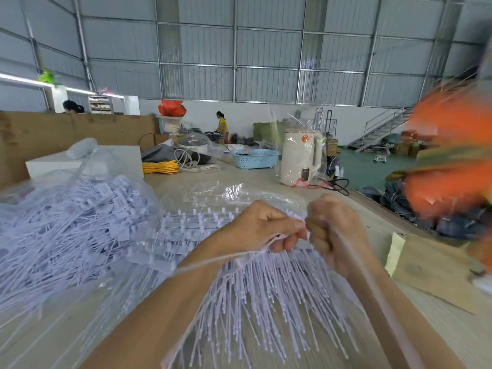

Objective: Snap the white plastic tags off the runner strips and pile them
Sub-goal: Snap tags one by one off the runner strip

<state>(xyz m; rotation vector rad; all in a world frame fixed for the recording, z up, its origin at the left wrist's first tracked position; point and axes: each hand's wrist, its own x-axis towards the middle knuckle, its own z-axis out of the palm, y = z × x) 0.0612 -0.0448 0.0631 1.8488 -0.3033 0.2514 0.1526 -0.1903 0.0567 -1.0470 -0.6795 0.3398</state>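
A runner strip (269,258) fringed with white plastic tags (266,296) is pinched between the closed left hand (262,226) and right hand (330,230), while a large pile of loose tags (66,227) left of the grip and unworked strips (197,219) just beyond it suggest the work is roughly midway.

Soft, even daylight fills the hall, bright but without hard shadows; the table (266,179) looks pale and flat-lit. Fluorescent tubes (24,80) glow along the upper left. Clear plastic film (234,190) throws small white glints. The wide lens bends the wall panels (239,49) and roof beams outward toward the edges. An orange mass (452,155) at the right edge is heavily smeared with motion blur. The left hand (263,227) and right hand (335,230) are fairly sharp, while the tags (66,230) at left look slightly soft.
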